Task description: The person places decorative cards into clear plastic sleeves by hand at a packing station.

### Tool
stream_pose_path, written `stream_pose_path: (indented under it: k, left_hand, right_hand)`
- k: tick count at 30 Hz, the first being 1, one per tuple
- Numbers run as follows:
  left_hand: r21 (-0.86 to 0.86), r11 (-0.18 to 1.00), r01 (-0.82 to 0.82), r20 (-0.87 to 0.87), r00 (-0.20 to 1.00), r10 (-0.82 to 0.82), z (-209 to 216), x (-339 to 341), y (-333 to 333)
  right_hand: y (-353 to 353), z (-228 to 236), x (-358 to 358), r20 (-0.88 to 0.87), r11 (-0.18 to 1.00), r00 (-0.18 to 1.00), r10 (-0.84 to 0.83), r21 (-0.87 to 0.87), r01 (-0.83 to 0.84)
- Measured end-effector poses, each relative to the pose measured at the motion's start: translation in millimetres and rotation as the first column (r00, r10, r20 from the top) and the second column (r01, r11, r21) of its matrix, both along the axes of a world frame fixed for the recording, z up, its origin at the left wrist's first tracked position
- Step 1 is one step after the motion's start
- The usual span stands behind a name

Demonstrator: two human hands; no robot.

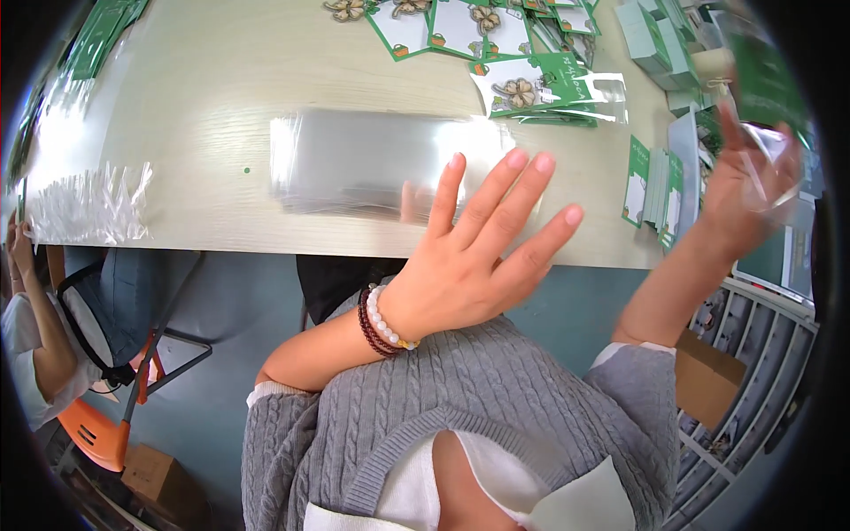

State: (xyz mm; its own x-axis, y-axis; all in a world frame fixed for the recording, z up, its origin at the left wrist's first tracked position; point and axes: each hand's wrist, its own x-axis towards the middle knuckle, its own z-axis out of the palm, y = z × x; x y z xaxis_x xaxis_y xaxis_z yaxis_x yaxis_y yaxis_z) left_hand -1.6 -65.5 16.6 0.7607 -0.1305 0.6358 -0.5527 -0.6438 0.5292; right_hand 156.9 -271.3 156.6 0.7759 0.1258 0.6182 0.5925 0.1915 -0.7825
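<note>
Gripping a clear packet point(777, 166), the right hand point(742, 190) is closed around it, blurred, well to the right of the stack of clear sleeves point(363, 164). A blurred green card point(772, 80) shows just beyond that hand; whether it sits in the packet cannot be told. The left hand point(482, 243) has its fingers spread apart over the stack's right end, holding nothing; contact cannot be told. Behind the stack's right end lies a sleeved card with a clover ornament point(516, 92), and farther behind it, more cards point(456, 31). Right of the stack stands a row of green-and-white cards point(655, 188). Left of it, a pile of clear bags point(88, 208) lies on the counter point(204, 203).
</note>
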Motion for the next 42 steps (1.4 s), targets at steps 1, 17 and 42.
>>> stream_pose_path:
  k: [1, 17, 42]
  left_hand:
    - [-0.003, 1.0, 0.001, -0.027, 1.0, -0.001, -4, -1, 1]
    - [0.219, 0.975, -0.024, -0.223, 0.972, 0.074, -14, -2, 20]
    - [0.168, 0.981, -0.093, -0.254, 0.958, 0.135, -11, 15, 32]
  right_hand:
    - [22, 2, -3, 0.13, 0.947, 0.968, -0.213, -0.218, 0.237]
    - [8, -9, 147, -0.665, 0.152, 0.643, -0.381, -0.731, -0.665]
    - [138, 40, 93, -0.085, -0.021, 0.96, 0.266, -0.996, -0.082]
